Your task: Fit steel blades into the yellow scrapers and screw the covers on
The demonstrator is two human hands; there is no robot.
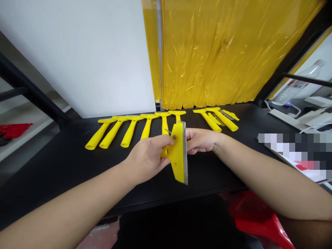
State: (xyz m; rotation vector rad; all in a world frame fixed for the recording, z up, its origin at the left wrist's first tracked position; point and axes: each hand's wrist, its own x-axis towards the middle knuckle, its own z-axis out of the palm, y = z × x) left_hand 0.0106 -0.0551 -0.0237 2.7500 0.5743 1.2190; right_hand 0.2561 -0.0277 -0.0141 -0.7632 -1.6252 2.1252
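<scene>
A yellow scraper (177,157) is held up over the black table, its head upright and its metal blade edge (185,155) facing right. My left hand (150,154) is closed on it near the neck, with the thumb beside a dark screw (174,137) in the head. A thin metal piece (168,131) sticks out just above that thumb. My right hand (201,140) is behind the blade side with its fingers curled in. The scraper head covers its fingertips, so what they grip is hidden.
Several yellow scraper handles (128,135) lie in a row behind my hands on the black table (103,169). To the right are more handles (228,121) with small yellow plates (230,114). A white panel and yellow film stand behind; a plastic bottle (298,83) lies far right.
</scene>
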